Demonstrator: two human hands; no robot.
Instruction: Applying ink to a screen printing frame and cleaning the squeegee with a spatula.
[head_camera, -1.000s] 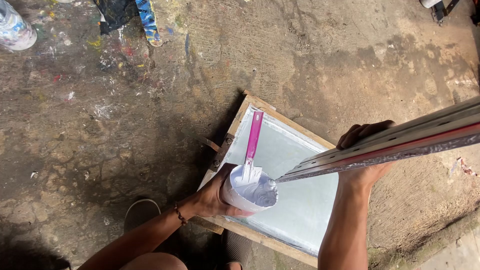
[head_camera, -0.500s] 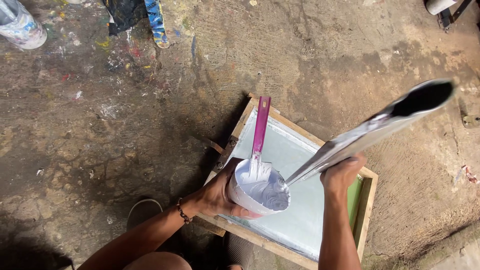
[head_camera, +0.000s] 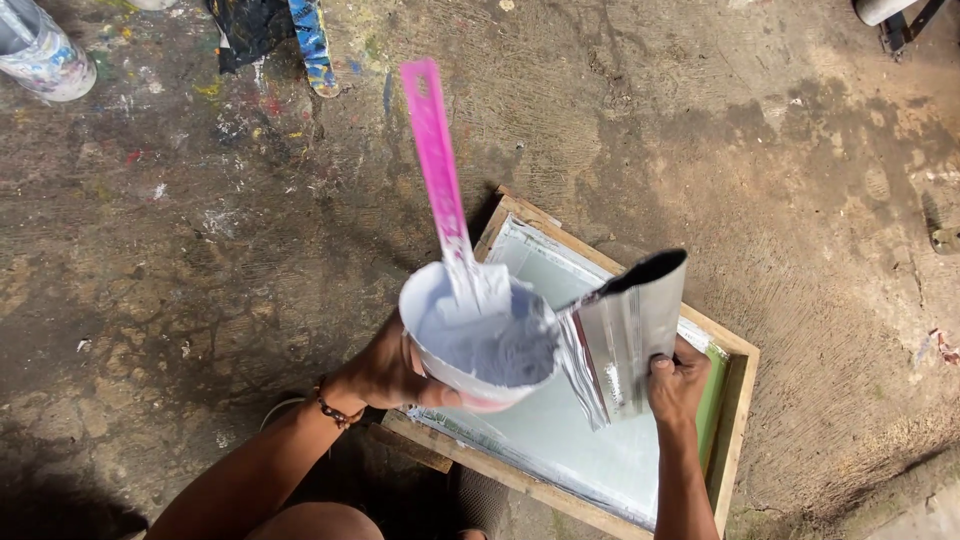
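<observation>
From above, the left hand (head_camera: 385, 372) cups one white tub (head_camera: 478, 345) of pale paste, a pink stick (head_camera: 440, 180) standing in it. The right hand (head_camera: 678, 382) pinches one metal trough (head_camera: 625, 335), its edge touching the tub's rim. Both hang over one wooden-framed screen (head_camera: 735, 420) on the floor (head_camera: 200, 250).

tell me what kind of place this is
Probably an informal screen-printing workshop. A wooden-framed mesh screen lies on a paint-spattered concrete floor, and the left hand holds a cup of pale paste over it.
</observation>
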